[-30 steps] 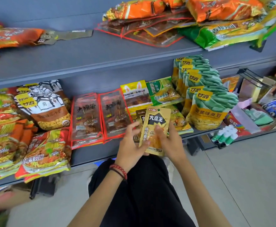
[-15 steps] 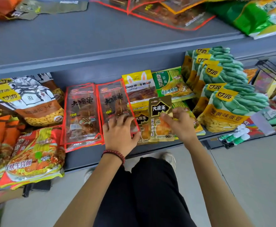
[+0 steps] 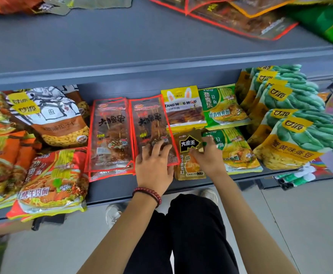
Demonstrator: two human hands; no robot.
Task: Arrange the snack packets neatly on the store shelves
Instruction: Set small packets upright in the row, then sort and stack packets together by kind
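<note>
A small gold packet with a black label lies on the lower grey shelf, between the red-edged skewer packets and the green noodle packs. My right hand grips its right side, fingers over its middle. My left hand lies flat with spread fingers on the lower corner of the right red-edged skewer packet, touching the gold packet's left edge. A second red-edged skewer packet lies to the left.
Yellow rabbit packet and green noodle packs lie behind. Green bean bags stack at right, orange noodle packs and a seed bag at left. The upper shelf overhangs with more packets. My legs and the floor are below.
The gold packet went from held up in both hands down onto the shelf. My left hand let go and moved onto the red-edged packet; my right hand stays on the gold one.
</note>
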